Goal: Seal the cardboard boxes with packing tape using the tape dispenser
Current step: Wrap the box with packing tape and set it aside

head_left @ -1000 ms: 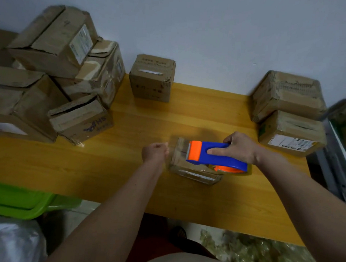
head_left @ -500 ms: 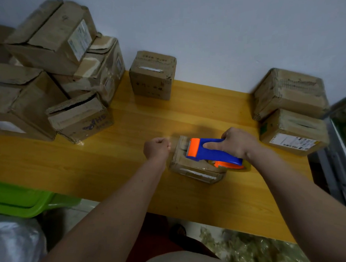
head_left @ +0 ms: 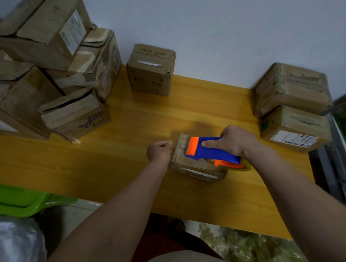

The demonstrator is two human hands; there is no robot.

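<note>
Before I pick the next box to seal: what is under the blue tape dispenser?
A small cardboard box on the table; the tape dispenser rests on its top. Dispenser and right hand cover the seam, so the tape laid is hidden.

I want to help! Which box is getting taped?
The small box under the blue tape dispenser, between both hands; every other box sits untouched.

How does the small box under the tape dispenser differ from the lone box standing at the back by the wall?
The small box lies low and flat near the front edge; the lone box stands taller, against the wall. The small box has the tape dispenser on top, gripped by the right hand, and the left hand at its end; the lone box is untouched. Both are brown cardboard on the yellow table.
</note>
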